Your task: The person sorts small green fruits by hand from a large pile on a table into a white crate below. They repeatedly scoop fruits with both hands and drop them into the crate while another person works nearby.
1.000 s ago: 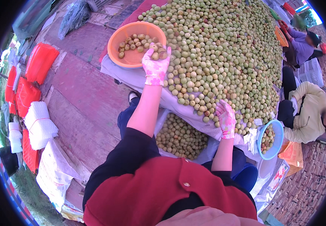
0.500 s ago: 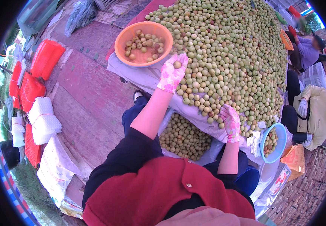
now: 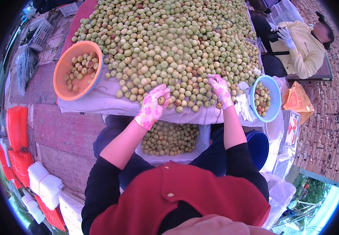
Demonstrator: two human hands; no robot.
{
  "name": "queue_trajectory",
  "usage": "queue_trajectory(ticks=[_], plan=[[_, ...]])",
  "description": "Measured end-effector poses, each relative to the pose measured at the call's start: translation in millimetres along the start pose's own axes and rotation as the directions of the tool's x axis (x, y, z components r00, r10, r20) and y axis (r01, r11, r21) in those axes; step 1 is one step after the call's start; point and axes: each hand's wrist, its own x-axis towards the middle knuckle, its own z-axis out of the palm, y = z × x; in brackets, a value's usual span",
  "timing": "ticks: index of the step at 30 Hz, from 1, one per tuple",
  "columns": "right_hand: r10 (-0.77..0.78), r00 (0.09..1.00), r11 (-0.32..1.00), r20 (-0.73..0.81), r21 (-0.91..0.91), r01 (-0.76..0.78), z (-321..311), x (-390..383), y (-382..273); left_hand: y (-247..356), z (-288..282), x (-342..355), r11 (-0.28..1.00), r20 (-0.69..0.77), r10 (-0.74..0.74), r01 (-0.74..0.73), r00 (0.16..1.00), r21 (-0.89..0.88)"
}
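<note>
My left hand (image 3: 153, 103), in a pink floral glove, is curled around a small pale fruit (image 3: 161, 100) at the front edge of a large pile of green-yellow round fruit (image 3: 165, 47). My right hand (image 3: 219, 88), gloved alike, lies at the same edge with fingers apart and loosely bent, touching or just above the fruit. An orange basin (image 3: 61, 78) holding browner fruit stands on the left of the cloth-covered table (image 3: 79, 105). A blue basin (image 3: 273, 102) with mixed fruit is at the right, beside white paper or cloth (image 3: 243, 105). Below the edge is a lined container of fruit (image 3: 169, 143).
A co-worker in a cream jacket (image 3: 300, 58) and white gloves sits at upper right. Red net stacks (image 3: 16, 129) and white foam nets (image 3: 44, 184) lie at left. Crates (image 3: 40, 35) are behind. A blue bucket (image 3: 257, 150) and an orange bag (image 3: 294, 102) are at right.
My left hand has left the orange basin, where it held several fruits, and moved to the pile's front edge with one showing. The view has turned, shifting the scene.
</note>
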Motion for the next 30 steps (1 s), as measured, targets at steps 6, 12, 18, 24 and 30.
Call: queue_trajectory(ticks=[6, 12, 18, 24, 30], plan=[[-0.197, 0.954, 0.971, -0.226, -0.181, 0.158, -13.7, 70.4, 15.6, 5.6, 1.5, 9.8, 0.994, 0.021, 0.099, -0.098, 0.995, -0.042], [-0.428, 0.867, 0.744, -0.255, -0.645, 0.177, 16.8, 136.0, -0.1, 10.7, -6.7, 12.9, 0.993, 0.002, 0.085, -0.084, 0.996, -0.077], [-0.414, 0.906, 0.637, -0.088, -0.739, 0.220, 78.0, 106.8, -14.2, 10.2, -8.1, 17.6, 0.991, 0.004, 0.126, -0.126, 0.992, -0.037], [-0.462, 0.881, 0.753, 0.106, -0.478, 0.452, 88.3, 62.0, -17.9, 17.6, -8.4, 15.4, 0.991, 0.006, 0.123, -0.123, 0.992, -0.049], [-0.348, 0.918, 0.908, -0.191, -0.314, 0.278, 66.0, 157.0, -35.9, 20.1, -13.3, 16.8, 0.986, 0.003, 0.142, -0.141, 0.990, -0.091]])
